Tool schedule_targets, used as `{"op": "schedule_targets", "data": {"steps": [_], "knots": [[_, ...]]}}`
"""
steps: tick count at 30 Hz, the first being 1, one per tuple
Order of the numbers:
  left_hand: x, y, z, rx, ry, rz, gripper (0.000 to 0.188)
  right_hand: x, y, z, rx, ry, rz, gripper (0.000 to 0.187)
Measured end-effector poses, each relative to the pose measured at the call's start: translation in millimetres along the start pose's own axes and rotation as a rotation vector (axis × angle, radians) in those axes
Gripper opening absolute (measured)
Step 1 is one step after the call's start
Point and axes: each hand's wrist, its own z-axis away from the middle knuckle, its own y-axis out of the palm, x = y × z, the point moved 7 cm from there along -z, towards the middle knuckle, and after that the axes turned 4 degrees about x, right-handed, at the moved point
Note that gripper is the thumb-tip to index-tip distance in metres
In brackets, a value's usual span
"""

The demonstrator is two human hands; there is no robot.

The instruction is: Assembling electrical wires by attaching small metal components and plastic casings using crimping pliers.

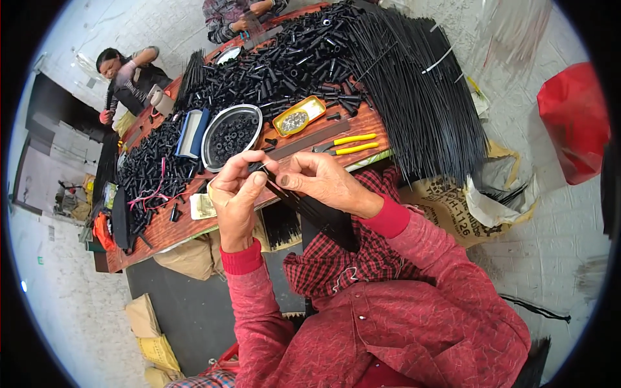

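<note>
My left hand (236, 197) is closed in a pinch in front of the table's near edge, its thumb and finger at the upper tip of some thin black rods (317, 213). Right beside it, my right hand (328, 183) is closed too, thumb pressed on its fingers round the same rods. The rods slant down from between my hands toward my lap, over a red-and-black checked cloth (323, 262). What exactly sits between the fingertips is too small to make out. Yellow-handled pliers (352, 143) lie on the table just beyond my right hand.
On the red-brown table (174, 229) stand a tub of black rings (234, 137), a yellow tray of small metal parts (299, 118) and heaps of black tubular parts (278, 71). Long black rods (414, 97) overhang its right end, above a printed sack (446, 213). Two people work across the table.
</note>
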Motion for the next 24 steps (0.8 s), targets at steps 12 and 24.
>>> {"op": "schedule_targets", "data": {"steps": [12,24], "knots": [[1.4,11.0,-8.6,0.038,0.083,0.107,0.023,89.3,0.7,7.8,-0.083,-0.353,0.630,0.036],[0.2,25.2,-11.6,0.027,0.112,0.061,0.025,97.4,-10.1,0.2,-0.167,-0.324,0.749,0.022]]}}
